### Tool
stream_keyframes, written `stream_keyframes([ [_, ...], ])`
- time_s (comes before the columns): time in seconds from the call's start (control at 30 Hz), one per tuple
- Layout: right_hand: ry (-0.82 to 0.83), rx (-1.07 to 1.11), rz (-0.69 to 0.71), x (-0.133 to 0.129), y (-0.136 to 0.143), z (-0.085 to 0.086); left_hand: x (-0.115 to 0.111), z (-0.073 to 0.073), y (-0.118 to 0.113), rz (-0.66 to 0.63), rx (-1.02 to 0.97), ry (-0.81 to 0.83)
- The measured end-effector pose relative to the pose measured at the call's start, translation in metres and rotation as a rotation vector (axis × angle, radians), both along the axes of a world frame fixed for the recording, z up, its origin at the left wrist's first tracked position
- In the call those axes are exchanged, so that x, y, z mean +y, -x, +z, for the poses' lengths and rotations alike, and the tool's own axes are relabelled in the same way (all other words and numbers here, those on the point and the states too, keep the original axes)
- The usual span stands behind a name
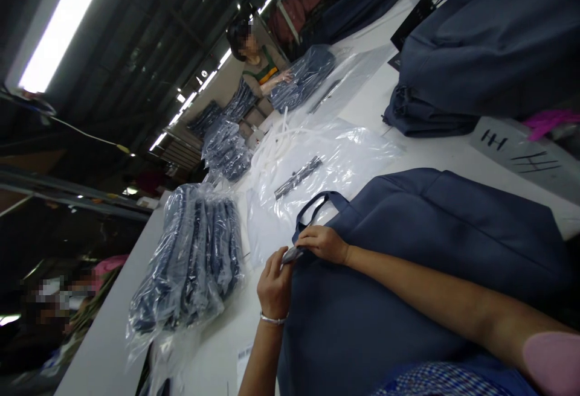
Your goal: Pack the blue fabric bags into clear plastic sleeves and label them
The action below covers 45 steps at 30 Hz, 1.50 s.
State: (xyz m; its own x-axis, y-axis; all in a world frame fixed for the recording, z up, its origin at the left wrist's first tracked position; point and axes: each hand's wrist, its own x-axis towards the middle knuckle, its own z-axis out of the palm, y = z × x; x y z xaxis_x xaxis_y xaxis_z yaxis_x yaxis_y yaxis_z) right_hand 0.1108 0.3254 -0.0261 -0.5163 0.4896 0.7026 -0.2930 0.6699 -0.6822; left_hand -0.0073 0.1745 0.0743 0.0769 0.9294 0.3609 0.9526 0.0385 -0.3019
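Note:
A large navy fabric piece lies spread in front of me, with a looped strap of the same cloth at its far left edge. My left hand, with a thin bracelet at the wrist, pinches a small grey piece at that edge; what it is I cannot make out. Close beside it, my right hand has its fingers closed on the navy fabric just below the strap. The two hands nearly touch. The fingertips partly cover the spot where they meet.
Clear plastic bags lie beyond my hands. A plastic-wrapped stack of blue garments stands to the left. More navy fabric with black tags lies at upper right, near a marked grey card. Across the table, a person handles a wrapped bundle.

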Motion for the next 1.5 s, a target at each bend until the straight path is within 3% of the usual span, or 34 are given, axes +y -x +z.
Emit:
stream_keyframes([
  [0.07, 0.046, 0.007, 0.017, -0.002, 0.000, 0.000, -0.004, -0.004, -0.001, 0.001, -0.007, -0.058],
  [0.23, 0.402, 0.032, 0.001, -0.003, 0.005, 0.001, -0.007, -0.013, -0.002, 0.115, -0.214, -0.188],
  [0.33, 0.485, 0.031, -0.042, -0.001, 0.010, 0.000, -0.005, -0.020, 0.005, 0.207, -0.370, -0.148],
  [0.43, 0.513, 0.035, -0.060, 0.000, 0.012, 0.000, 0.002, -0.020, 0.012, 0.366, -0.405, -0.093],
  [0.5, 0.506, 0.041, -0.069, -0.001, 0.012, 0.000, 0.008, -0.015, 0.013, 0.442, -0.433, -0.097],
  [0.6, 0.465, 0.044, -0.078, -0.002, 0.007, 0.002, 0.021, -0.004, 0.010, 0.447, -0.587, -0.115],
  [0.87, 0.117, -0.007, -0.113, -0.002, -0.001, 0.003, 0.033, 0.009, 0.004, 0.459, -0.942, -0.070],
  [1.07, 0.022, -0.051, -0.155, 0.001, 0.002, -0.002, 0.026, -0.006, 0.008, 0.446, -1.362, -0.038],
  [1.2, -0.062, -0.125, -0.110, 0.001, 0.003, -0.008, 0.022, -0.021, 0.010, 0.507, -1.476, -0.069],
  [1.33, -0.116, -0.185, -0.027, -0.001, 0.005, -0.012, 0.019, -0.026, 0.008, 0.560, -1.564, -0.060],
  [1.43, -0.068, -0.141, 0.025, 0.000, 0.005, -0.010, 0.013, -0.026, 0.006, 0.539, -1.585, -0.032],
  [1.5, 0.045, -0.091, -0.015, 0.003, 0.002, -0.006, 0.007, -0.029, 0.002, 0.515, -1.597, -0.037],
])
